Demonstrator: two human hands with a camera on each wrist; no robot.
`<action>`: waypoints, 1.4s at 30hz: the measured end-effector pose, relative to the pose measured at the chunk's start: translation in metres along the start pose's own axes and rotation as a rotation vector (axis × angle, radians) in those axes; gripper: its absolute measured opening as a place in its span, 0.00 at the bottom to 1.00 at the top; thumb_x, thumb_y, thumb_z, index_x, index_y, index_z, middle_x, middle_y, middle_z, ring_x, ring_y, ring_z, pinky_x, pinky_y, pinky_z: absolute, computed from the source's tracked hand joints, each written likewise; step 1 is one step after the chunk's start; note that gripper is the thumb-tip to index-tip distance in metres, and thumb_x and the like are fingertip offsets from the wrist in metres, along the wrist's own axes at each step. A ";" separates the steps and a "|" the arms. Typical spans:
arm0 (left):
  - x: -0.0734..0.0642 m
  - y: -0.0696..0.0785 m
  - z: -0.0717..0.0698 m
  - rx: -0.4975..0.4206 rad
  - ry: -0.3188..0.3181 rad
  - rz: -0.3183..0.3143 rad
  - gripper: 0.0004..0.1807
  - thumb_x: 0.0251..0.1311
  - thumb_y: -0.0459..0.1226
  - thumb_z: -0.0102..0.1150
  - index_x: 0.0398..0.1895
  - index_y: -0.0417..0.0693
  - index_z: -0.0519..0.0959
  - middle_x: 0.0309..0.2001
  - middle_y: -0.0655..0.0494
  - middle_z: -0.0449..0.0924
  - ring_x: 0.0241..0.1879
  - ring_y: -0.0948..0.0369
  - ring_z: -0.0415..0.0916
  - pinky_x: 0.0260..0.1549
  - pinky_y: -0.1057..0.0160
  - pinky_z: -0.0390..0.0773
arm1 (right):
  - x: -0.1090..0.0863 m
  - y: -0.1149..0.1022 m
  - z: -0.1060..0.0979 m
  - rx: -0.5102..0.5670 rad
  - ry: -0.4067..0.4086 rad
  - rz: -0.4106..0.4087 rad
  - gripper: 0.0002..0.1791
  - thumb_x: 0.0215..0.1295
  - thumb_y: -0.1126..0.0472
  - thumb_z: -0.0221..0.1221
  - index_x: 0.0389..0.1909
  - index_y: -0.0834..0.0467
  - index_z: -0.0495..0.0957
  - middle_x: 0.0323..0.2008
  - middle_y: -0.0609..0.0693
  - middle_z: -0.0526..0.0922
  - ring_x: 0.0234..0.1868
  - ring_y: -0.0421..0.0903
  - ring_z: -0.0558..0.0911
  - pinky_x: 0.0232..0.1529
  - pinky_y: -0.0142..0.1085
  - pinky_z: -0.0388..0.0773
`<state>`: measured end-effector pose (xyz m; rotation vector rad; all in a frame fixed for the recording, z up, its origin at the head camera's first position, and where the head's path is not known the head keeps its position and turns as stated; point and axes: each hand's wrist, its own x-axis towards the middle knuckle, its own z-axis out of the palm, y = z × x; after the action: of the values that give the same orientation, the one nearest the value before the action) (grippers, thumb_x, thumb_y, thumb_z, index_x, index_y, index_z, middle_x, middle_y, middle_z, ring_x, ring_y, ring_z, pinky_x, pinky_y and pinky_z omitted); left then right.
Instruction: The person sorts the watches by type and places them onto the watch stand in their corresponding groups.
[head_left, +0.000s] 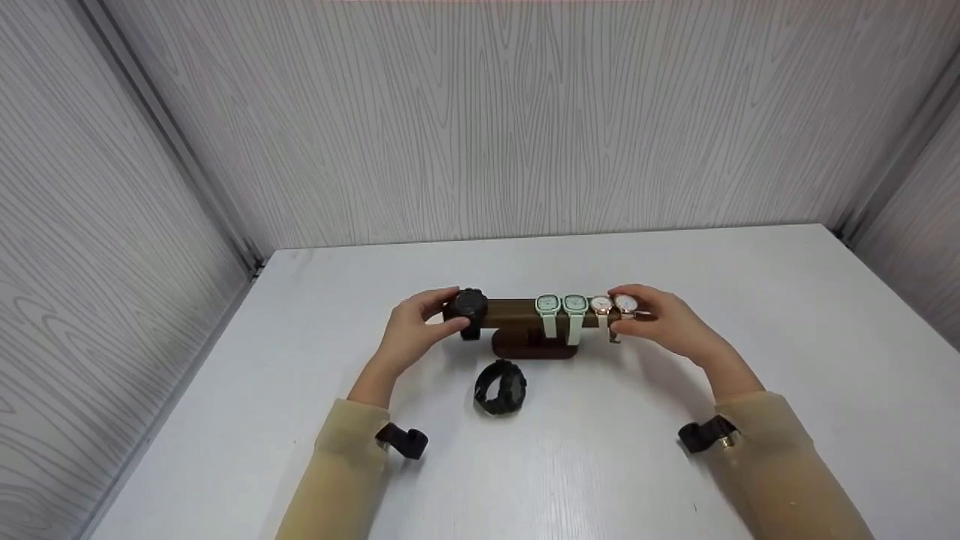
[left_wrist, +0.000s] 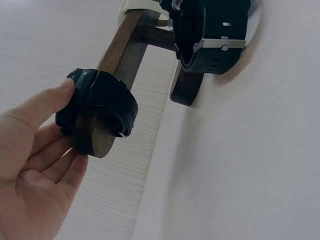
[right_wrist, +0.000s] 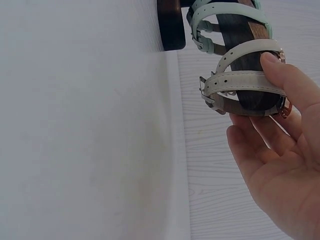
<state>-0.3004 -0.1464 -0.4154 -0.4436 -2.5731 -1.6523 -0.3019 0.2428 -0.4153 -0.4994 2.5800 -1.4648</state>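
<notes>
A dark wooden watch stand [head_left: 510,313] carries a row of watches on its horizontal bar. At the bar's left end my left hand [head_left: 409,330] pinches a black watch [left_wrist: 105,92], thumb on the case edge and fingers behind. On the other end, my right hand [head_left: 679,326] grips the outermost white-strapped watch [right_wrist: 240,81], its thumb resting on the strap. A second white-strapped watch [head_left: 601,304] hangs just beside it. Two mint-green watches [head_left: 548,304] sit right of the bar's middle. Their straps loop around the bar.
Another black watch [head_left: 501,388], its strap buckled into a loop, lies on the white table [head_left: 570,472] in front of the stand's base [head_left: 514,346]. Grey wood-patterned panels [head_left: 480,120] rise behind the table and at both sides.
</notes>
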 end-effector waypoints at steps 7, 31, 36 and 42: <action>0.003 0.006 0.010 0.142 0.007 0.024 0.29 0.55 0.43 0.69 0.61 0.47 0.75 0.61 0.50 0.72 0.62 0.51 0.67 0.60 0.51 0.67 | -0.010 -0.023 0.002 0.008 -0.016 0.018 0.32 0.62 0.61 0.64 0.66 0.62 0.65 0.62 0.62 0.69 0.65 0.61 0.66 0.59 0.53 0.68; 0.014 0.024 0.037 0.263 -0.019 0.050 0.27 0.57 0.46 0.67 0.60 0.47 0.76 0.58 0.51 0.74 0.60 0.55 0.68 0.60 0.58 0.68 | 0.001 0.006 0.001 0.024 0.001 -0.013 0.36 0.57 0.51 0.67 0.66 0.55 0.68 0.62 0.55 0.70 0.64 0.56 0.69 0.58 0.49 0.71; 0.016 0.029 0.043 0.278 -0.032 0.045 0.28 0.58 0.46 0.66 0.60 0.47 0.76 0.58 0.51 0.74 0.61 0.56 0.68 0.60 0.59 0.68 | 0.001 0.007 0.000 0.049 -0.003 -0.017 0.36 0.57 0.50 0.68 0.66 0.55 0.68 0.62 0.53 0.70 0.64 0.55 0.69 0.58 0.48 0.71; 0.017 0.033 0.047 0.285 -0.043 0.070 0.27 0.58 0.45 0.66 0.60 0.45 0.76 0.57 0.49 0.75 0.60 0.55 0.69 0.59 0.58 0.69 | 0.001 0.006 0.000 0.036 -0.002 -0.015 0.36 0.58 0.52 0.67 0.66 0.56 0.67 0.62 0.56 0.70 0.64 0.56 0.69 0.58 0.48 0.71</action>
<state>-0.3030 -0.0879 -0.4029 -0.5448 -2.7301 -1.2409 -0.3045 0.2457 -0.4206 -0.5171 2.5487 -1.5116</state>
